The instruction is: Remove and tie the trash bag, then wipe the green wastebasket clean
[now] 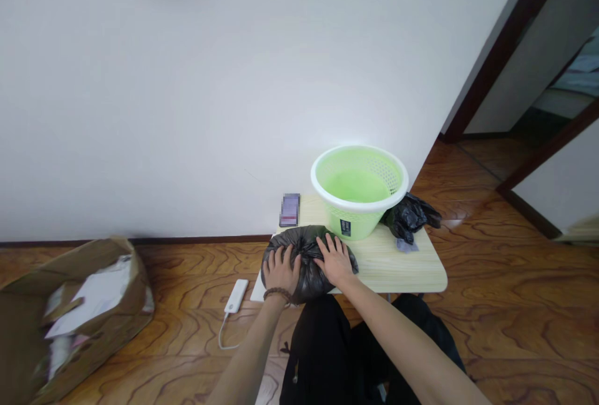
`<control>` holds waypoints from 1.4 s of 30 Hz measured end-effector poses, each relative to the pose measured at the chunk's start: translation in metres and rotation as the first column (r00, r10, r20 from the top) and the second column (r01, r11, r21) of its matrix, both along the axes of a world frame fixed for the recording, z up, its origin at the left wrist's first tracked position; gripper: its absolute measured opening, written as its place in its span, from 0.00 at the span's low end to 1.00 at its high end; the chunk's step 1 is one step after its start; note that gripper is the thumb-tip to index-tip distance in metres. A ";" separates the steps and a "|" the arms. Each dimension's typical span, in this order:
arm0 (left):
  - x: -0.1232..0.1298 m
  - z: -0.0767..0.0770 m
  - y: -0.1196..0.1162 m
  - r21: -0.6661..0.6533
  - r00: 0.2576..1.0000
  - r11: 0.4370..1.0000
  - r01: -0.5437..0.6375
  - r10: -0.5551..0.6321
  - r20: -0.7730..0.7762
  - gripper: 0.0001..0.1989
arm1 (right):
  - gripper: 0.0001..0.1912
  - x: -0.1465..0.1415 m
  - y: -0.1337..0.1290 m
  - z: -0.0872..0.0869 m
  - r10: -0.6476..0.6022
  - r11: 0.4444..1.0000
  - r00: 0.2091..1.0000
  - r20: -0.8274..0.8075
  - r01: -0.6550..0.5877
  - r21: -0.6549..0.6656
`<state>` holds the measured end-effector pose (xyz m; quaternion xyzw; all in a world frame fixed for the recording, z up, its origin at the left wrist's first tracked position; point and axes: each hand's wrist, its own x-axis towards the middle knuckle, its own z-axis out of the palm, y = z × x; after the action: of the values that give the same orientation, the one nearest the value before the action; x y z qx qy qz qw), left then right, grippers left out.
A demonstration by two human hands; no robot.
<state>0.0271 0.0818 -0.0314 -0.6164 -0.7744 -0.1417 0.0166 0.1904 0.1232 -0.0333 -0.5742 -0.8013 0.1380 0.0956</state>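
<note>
A full, rounded black plastic bag (311, 277) lies at the front left of a small light wood table (397, 268), its gathered top facing up. My left hand (282, 268) rests on the bag's left side with fingers spread, a brown bead bracelet at the wrist. On the bag's right side, my right hand (336, 260) presses down, its fingers also apart. Neither hand grips anything that I can make out. What is inside the bag is hidden. Just behind it stands a light green plastic basket (360, 171) with a white rim.
A phone (290, 209) lies at the table's back left. Right of the basket is a crumpled black bag (409, 216). A white power bank (236, 296) with a cable is on the floor, and a cardboard box (112, 324) holding papers stands at left. The wall (210, 112) rises behind.
</note>
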 end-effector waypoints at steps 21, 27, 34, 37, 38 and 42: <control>0.066 0.050 0.025 0.105 0.963 0.957 0.269 -0.264 -0.057 0.26 | 0.32 0.082 -0.007 0.027 0.039 0.985 0.986 -0.165 -0.065 -0.161; 0.056 0.017 0.012 -0.141 0.991 0.982 0.125 -0.131 -0.037 0.33 | 0.35 0.079 -0.024 0.004 0.061 0.960 0.989 -0.132 -0.094 -0.263; 0.045 0.007 0.017 -0.169 0.984 0.970 0.173 -0.178 -0.015 0.34 | 0.33 0.067 -0.026 -0.004 0.035 0.966 0.994 -0.102 -0.060 -0.250; 0.042 0.009 0.020 -0.196 0.986 0.966 0.169 -0.166 0.032 0.34 | 0.34 0.076 -0.023 0.001 0.059 0.964 0.989 -0.134 -0.091 -0.250; 0.041 0.011 0.020 -0.200 0.986 0.965 0.167 -0.159 0.055 0.34 | 0.35 0.083 -0.023 0.002 0.039 0.968 0.989 -0.143 -0.072 -0.239; 0.048 0.030 0.024 -0.058 0.970 0.979 0.194 -0.183 0.162 0.32 | 0.32 0.126 -0.021 0.002 -0.157 0.979 0.981 -0.113 0.140 -0.146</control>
<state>0.0751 0.1057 -0.0015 -0.6745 -0.7158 -0.1620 -0.0802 0.3161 0.1024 -0.0310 -0.6280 -0.7373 0.2208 0.1156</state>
